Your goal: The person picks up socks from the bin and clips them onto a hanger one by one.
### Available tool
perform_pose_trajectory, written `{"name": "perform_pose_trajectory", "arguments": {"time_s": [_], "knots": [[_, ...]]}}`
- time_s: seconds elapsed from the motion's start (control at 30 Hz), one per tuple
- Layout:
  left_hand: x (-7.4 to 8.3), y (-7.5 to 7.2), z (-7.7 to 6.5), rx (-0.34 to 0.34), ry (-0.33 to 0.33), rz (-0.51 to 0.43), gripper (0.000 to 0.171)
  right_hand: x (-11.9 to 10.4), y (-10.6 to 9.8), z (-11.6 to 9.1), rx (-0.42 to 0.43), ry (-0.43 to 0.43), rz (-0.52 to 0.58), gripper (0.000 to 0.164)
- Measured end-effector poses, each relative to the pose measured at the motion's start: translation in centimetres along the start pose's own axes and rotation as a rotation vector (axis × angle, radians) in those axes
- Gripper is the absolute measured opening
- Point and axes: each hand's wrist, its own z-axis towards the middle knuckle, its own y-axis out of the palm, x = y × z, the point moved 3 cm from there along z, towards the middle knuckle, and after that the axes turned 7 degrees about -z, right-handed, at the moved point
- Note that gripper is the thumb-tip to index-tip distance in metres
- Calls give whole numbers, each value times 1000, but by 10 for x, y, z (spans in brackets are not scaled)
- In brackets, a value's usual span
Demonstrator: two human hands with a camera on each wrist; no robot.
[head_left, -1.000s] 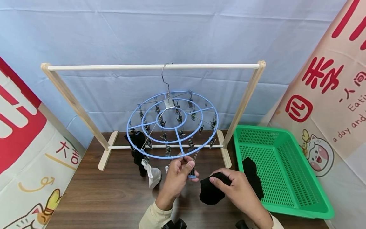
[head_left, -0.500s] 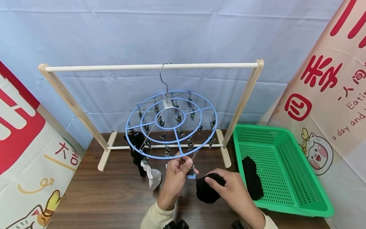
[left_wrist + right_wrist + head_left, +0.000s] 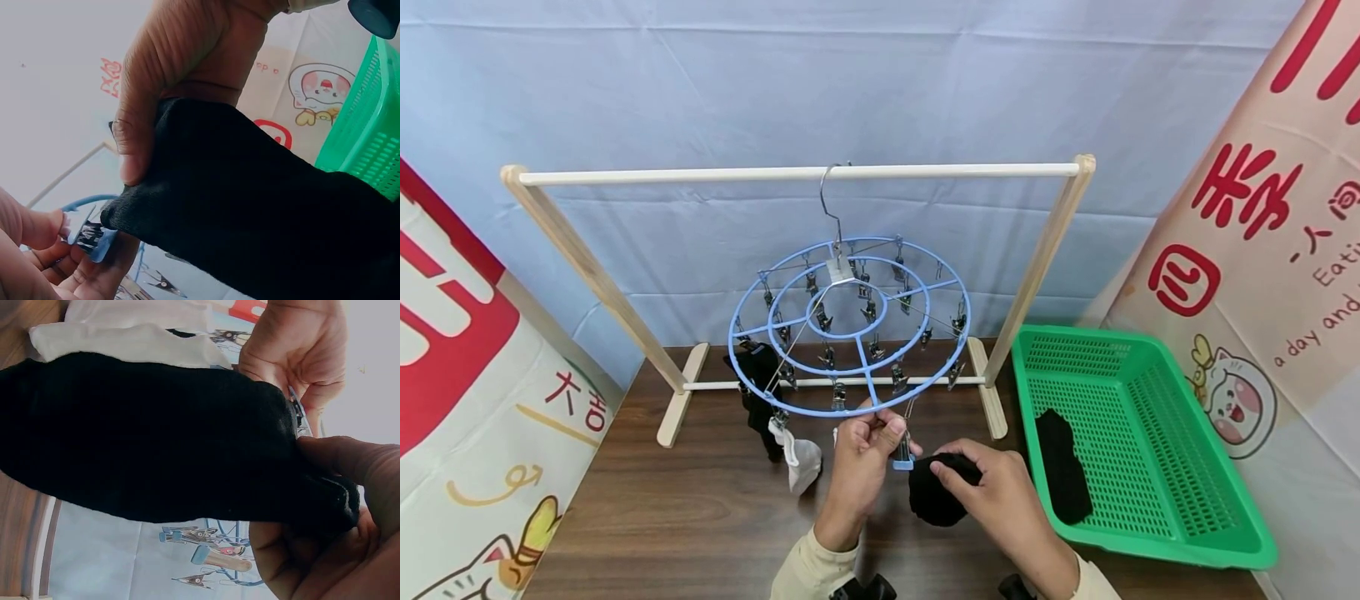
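My left hand [image 3: 862, 467] pinches a metal clip [image 3: 903, 455] with blue tips that hangs from the front rim of a round blue clip hanger [image 3: 867, 369]. In the left wrist view the clip's blue tips [image 3: 102, 246] stand apart beside the sock's edge. A black sock [image 3: 938, 493] is pinched near its top by my right hand [image 3: 1003, 492], thumb on the near side. The sock's body [image 3: 144, 437] droops in the right wrist view. Whether its edge lies between the clip's tips I cannot tell.
A white and wooden rack [image 3: 700, 177] bears the hanger. A black sock [image 3: 760, 392] and a white sock [image 3: 803, 463] hang at its left. A green basket [image 3: 1150, 553] at right holds another black sock [image 3: 1063, 467].
My right hand has brought the black sock leftward, close to the clip. My left hand keeps its grip on the clip with little movement.
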Motion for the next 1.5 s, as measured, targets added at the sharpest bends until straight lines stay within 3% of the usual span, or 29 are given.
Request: {"name": "perform_pose_trajectory", "arguments": {"time_s": [0.2,0.53,0.9,1.27,1.5], "knots": [[0,0,-1,9,10,14,20,-1,2,-1,20,13,-9,19],[-2,2,-2,8,-15,2,14,-7,6,1,83,-27,1,19],[-2,2,0,24,-10,45,14,-7,12,2,71,1,13,18],[-1,-1,1,-18,-32,44,16,-7,13,3,60,21,21,18],[1,-4,-2,-60,-14,143,12,-5,9,2,38,21,109,15]]}}
